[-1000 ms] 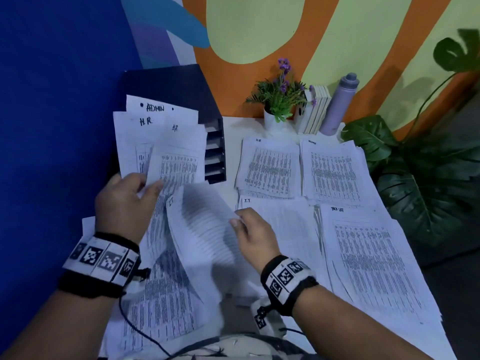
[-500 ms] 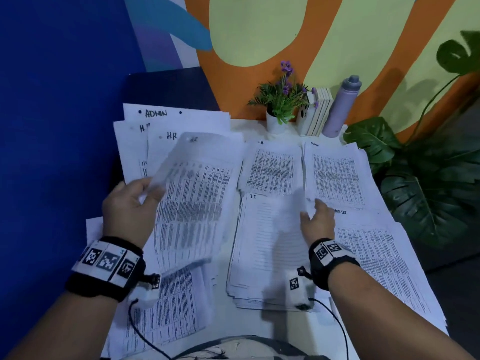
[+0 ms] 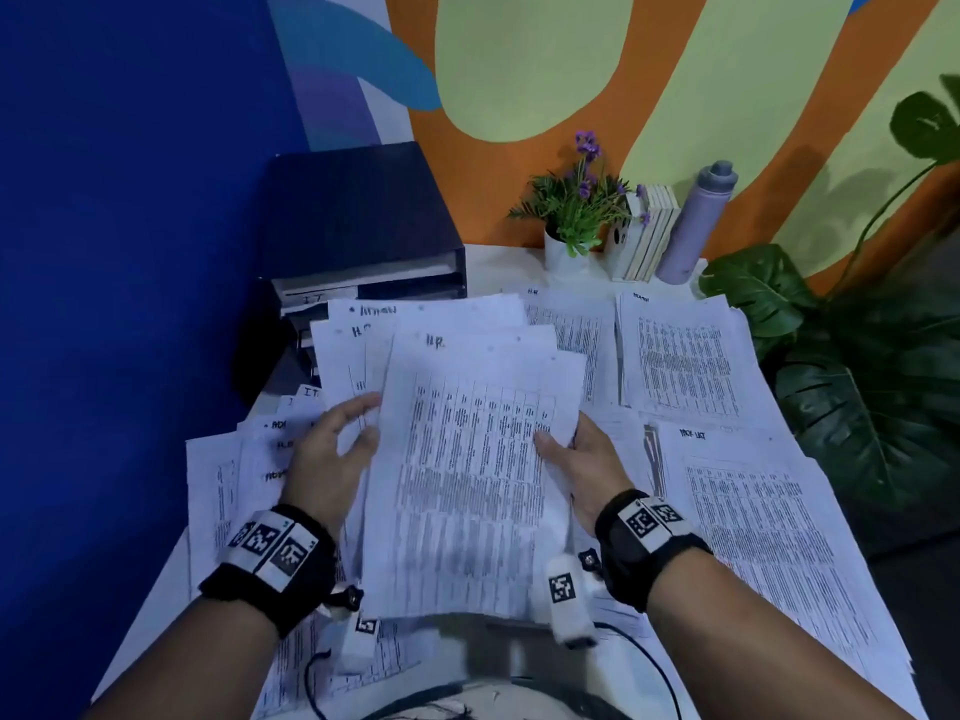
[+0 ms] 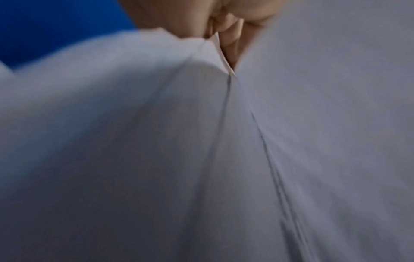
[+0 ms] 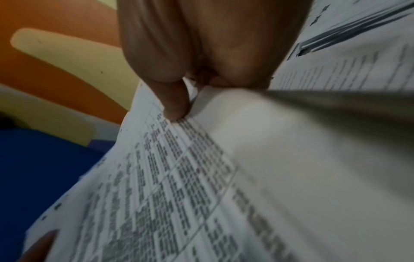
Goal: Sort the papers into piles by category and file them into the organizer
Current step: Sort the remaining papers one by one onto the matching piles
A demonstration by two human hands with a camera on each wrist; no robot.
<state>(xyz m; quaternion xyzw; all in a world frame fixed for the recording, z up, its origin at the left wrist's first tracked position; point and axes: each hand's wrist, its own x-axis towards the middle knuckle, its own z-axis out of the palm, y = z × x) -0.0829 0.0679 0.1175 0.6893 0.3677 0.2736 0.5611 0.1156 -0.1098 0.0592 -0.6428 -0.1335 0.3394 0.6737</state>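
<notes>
Far left: a plain deep-blue wall point(image 3: 114, 262). Against it, at the table's back-left corner, a dark navy tiered paper organizer point(image 3: 358, 220), one slot front marked "I.T.".

In front of it, a loose fan of white printed sheets point(image 3: 249, 459) spread flat on the white table point(image 3: 498, 267), with handwritten headings partly hidden.

Left hand point(image 3: 332, 454) with a black wrist strap, fingers spread and lightly bent at the left edge of a raised sheaf of white printed table sheets headed "H.R." point(image 3: 467, 459); in the left wrist view, fingertips point(image 4: 230, 40) tucked between paper layers. Left grip: pinching the sheaf's left edge.

Sheaf held above the table at centre, tilted toward the head camera, top edge overlapping the fanned sheets behind it.

Right hand point(image 3: 587, 459) at the sheaf's right edge, thumb on the printed face, fingers underneath. Right grip: closed on the sheaf, thumb point(image 5: 177, 104) pressing the printed page in the right wrist view.

Behind, flat piles of printed pages point(image 3: 680, 356) in rows; a larger pile of sheets headed with an unclear word point(image 3: 753, 511) to the right of the right hand.

At the table's back edge: small white pot of purple-flowered greenery point(image 3: 576, 210), upright pale books point(image 3: 649, 231), lavender bottle point(image 3: 696, 220). Far right: large dark green leaves point(image 3: 857, 387).
</notes>
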